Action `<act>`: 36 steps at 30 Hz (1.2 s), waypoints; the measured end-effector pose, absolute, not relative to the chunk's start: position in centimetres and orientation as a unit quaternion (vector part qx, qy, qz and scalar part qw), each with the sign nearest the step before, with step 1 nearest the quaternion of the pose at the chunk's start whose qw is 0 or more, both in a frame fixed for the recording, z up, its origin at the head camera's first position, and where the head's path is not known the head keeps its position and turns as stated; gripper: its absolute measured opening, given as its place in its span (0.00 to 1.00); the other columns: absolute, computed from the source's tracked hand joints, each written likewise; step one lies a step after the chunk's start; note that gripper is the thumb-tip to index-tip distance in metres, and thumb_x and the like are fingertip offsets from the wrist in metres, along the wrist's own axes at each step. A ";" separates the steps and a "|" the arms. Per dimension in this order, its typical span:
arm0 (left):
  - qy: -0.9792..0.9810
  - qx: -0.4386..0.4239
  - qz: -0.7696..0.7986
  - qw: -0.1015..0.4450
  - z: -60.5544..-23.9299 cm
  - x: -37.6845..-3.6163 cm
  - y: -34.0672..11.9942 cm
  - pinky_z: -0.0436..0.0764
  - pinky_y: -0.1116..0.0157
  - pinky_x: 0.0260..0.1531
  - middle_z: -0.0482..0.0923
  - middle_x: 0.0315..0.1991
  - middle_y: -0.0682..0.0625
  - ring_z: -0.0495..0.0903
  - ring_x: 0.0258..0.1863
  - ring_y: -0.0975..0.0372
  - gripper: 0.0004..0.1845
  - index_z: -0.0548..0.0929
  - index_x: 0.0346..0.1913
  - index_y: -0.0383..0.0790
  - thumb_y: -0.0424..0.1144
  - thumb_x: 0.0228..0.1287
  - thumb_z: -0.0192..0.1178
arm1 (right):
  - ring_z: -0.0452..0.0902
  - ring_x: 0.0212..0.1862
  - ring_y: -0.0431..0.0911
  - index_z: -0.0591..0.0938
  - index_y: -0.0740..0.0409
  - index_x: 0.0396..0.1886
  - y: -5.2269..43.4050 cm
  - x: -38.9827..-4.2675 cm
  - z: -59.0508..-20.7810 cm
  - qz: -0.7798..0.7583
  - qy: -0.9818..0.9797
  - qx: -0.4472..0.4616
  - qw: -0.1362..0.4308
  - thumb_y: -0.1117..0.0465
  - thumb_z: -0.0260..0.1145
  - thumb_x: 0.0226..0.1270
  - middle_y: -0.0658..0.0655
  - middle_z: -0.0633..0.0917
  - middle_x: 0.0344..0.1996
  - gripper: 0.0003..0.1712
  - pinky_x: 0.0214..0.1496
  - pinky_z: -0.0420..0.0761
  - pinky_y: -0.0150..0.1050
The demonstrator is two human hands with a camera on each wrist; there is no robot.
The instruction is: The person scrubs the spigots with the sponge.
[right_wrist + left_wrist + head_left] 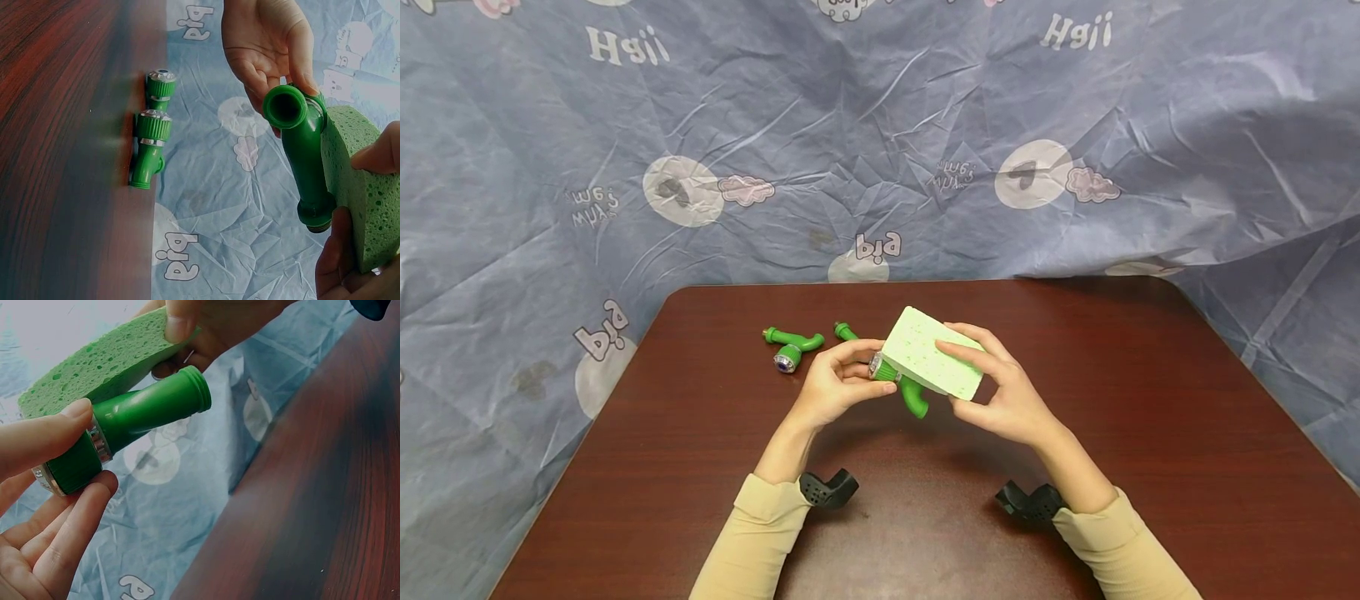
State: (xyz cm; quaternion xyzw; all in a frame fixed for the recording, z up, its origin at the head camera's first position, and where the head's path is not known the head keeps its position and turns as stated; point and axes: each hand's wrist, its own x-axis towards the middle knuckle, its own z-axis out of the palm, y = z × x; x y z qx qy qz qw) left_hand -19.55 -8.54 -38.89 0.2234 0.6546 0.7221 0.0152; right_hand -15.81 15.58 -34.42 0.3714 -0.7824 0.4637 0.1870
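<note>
My left hand (829, 385) pinches the ribbed knob of a green plastic tap (915, 398) between thumb and fingers, up off the table. The tap's open spout end (198, 390) points away from that hand in the left wrist view. A pale green sponge (928, 354) is gripped by my right hand (1017, 402), thumb on one face and fingers on the other. Its flat side lies along the tap's body (303, 156), hiding part of the tap in the head view. The tap's threaded end (317, 225) is close to the right fingers.
Two similar green taps lie on the dark red-brown table (1150, 417), left of the hands. One tap (792, 343) shows whole; the other tap (845, 331) is partly hidden behind the left hand. A patterned blue-grey cloth (880, 150) hangs behind the table.
</note>
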 end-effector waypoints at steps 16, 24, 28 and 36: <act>0.647 0.207 0.734 -0.009 -39.2 -19.5 -7.9 0.81 0.70 0.29 0.80 0.38 0.42 0.82 0.29 0.63 0.26 0.76 0.51 0.24 0.21 0.44 0.70 | 0.65 0.59 0.59 0.77 0.72 0.52 17.3 -16.7 -34.0 0.428 -0.798 0.344 0.246 0.83 0.65 0.33 0.71 0.70 0.58 0.36 0.50 0.66 0.26; 0.648 0.169 0.742 -0.005 -39.1 -19.6 -7.6 0.81 0.69 0.30 0.81 0.33 0.46 0.82 0.28 0.62 0.24 0.78 0.48 0.27 0.21 0.42 0.70 | 0.64 0.60 0.55 0.76 0.73 0.53 17.6 -16.5 -33.6 0.452 -0.801 0.274 0.282 0.84 0.66 0.35 0.71 0.69 0.59 0.35 0.48 0.64 0.27; 0.648 0.158 0.745 -0.003 -39.0 -19.6 -7.6 0.81 0.69 0.30 0.80 0.33 0.48 0.82 0.27 0.62 0.24 0.78 0.46 0.29 0.21 0.41 0.71 | 0.64 0.61 0.50 0.76 0.72 0.53 17.1 -16.1 -33.4 0.473 -0.787 0.300 0.258 0.83 0.67 0.36 0.70 0.69 0.59 0.35 0.50 0.65 0.29; 0.645 0.160 0.748 0.007 -39.1 -19.7 -7.6 0.82 0.69 0.30 0.81 0.34 0.48 0.83 0.28 0.62 0.24 0.77 0.45 0.29 0.20 0.40 0.71 | 0.63 0.63 0.51 0.77 0.63 0.56 16.6 -16.6 -35.2 0.470 -0.775 0.371 0.201 0.78 0.69 0.35 0.64 0.68 0.62 0.39 0.55 0.66 0.32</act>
